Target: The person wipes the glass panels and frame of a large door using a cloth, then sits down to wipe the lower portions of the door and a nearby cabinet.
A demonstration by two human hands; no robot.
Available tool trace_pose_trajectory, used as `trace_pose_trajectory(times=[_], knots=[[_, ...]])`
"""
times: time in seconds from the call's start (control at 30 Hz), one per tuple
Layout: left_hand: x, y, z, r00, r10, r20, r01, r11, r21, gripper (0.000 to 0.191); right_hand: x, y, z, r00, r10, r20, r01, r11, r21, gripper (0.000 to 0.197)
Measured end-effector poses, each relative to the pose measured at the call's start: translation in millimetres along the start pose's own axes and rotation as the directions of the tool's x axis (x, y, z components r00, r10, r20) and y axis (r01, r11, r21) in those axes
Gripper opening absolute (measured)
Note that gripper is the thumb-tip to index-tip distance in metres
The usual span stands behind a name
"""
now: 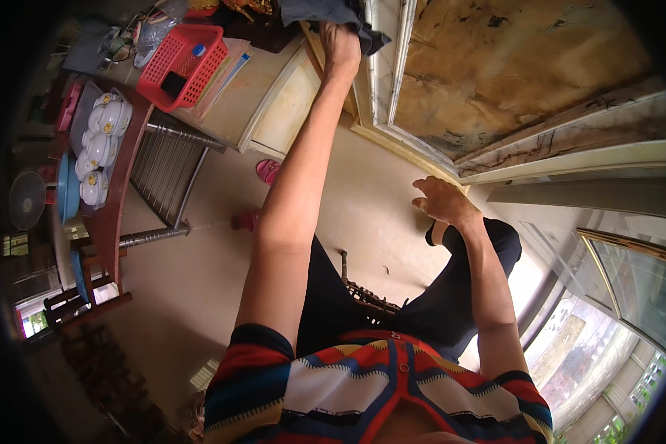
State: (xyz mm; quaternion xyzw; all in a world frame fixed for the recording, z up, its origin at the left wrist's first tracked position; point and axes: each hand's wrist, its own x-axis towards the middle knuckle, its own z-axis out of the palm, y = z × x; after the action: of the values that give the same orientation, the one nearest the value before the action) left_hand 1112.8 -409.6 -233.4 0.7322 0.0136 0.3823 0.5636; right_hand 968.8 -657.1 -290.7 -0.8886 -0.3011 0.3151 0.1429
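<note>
My left hand is stretched far forward at the top of the view, its fingers hidden under a dark grey cloth that it holds. The cloth lies against the top of a white, grey-veined marble-look frame around a mottled brown panel. My right hand hangs above my right foot, near the lower corner of that frame, with its fingers apart and nothing in it.
At the left, a red plastic basket stands on a cabinet. Beyond it are a table with lidded white bowls, and a metal-barred chair. Pink slippers lie on the floor. A glass panel is at the right.
</note>
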Motion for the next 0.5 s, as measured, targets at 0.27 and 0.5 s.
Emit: trace_pose_trajectory(times=[0.27,0.5], knots=[[-120.7,-189.0,26.1,0.820,-0.540,-0.190,0.489,0.834,-0.256,0.034,2.5,2.1,1.6,0.999,0.029,-0.021,-0.026,0.993,0.116,0.037],[-182.4,-190.6,53.9,0.348,-0.937,-0.005,0.799,0.299,-0.522,0.038,2.3,18.5,12.5,0.996,-0.021,-0.083,0.033,0.989,0.143,0.028]])
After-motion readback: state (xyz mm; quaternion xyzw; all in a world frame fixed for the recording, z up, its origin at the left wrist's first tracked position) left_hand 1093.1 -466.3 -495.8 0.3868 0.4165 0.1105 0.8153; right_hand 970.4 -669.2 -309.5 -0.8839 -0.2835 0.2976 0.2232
